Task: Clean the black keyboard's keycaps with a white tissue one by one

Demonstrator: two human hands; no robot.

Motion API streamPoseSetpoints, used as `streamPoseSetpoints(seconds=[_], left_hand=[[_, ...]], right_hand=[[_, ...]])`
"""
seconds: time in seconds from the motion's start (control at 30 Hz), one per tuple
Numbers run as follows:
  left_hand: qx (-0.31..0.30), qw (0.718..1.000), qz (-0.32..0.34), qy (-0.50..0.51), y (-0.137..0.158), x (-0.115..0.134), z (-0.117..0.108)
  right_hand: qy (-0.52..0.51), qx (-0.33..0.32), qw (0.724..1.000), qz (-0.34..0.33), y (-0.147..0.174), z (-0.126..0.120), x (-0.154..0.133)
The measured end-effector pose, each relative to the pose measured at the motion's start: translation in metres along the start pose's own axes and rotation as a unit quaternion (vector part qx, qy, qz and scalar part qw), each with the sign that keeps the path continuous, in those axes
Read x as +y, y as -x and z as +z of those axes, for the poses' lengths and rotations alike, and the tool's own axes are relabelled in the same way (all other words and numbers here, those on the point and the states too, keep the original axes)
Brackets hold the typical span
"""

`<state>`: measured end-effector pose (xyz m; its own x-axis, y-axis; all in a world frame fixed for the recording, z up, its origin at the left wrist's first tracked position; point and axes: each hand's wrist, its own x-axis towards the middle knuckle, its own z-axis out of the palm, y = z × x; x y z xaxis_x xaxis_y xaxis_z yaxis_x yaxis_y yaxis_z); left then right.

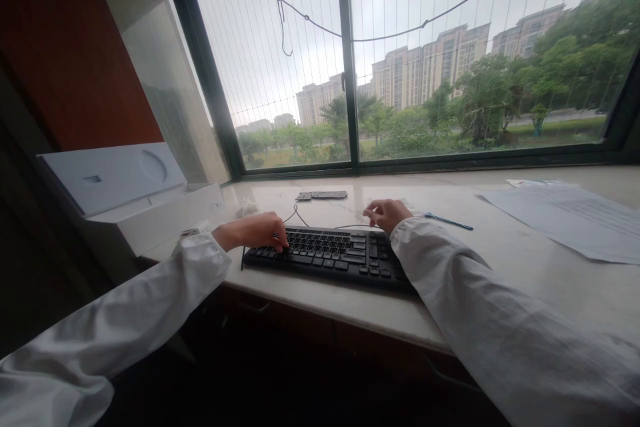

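A black keyboard (325, 257) lies along the counter's front edge. Many keys in its upper rows look stripped of their caps. My left hand (257, 230) is over its left part, fingers bent down and pressed together at the keys. Whatever those fingertips pinch is hidden. Just above the keyboard's back edge, to the right, is my right hand (387, 214), fingers loosely curled, slightly apart, with nothing visible in them. Behind the keyboard a cluster of loose keycaps (323, 196) lies in rows. A thin cable (296, 215) loops up at the back.
To the right of my right hand lies a slim blue tool (449, 221). Printed paper sheets (565, 217) cover part of the right side. An opened white box (165, 213) stands at the left, its lid (115, 177) raised. A window frame (354, 113) bounds the counter's back.
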<state>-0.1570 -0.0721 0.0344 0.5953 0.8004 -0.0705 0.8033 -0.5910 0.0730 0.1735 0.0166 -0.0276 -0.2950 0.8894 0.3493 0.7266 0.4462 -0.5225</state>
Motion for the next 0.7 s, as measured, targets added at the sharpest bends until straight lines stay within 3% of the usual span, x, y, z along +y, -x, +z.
streamPoseSetpoints(seconds=[0.3, 0.7], left_hand=[[0.013, 0.996, -0.069, 0.047, 0.000, -0.003, -0.002], [-0.027, 0.998, -0.027, 0.046, -0.013, 0.002, -0.002]], right_hand=[[0.005, 0.002, 1.000, -0.009, -0.002, 0.002, 0.004], [0.006, -0.001, 1.000, -0.016, -0.004, 0.004, 0.007]])
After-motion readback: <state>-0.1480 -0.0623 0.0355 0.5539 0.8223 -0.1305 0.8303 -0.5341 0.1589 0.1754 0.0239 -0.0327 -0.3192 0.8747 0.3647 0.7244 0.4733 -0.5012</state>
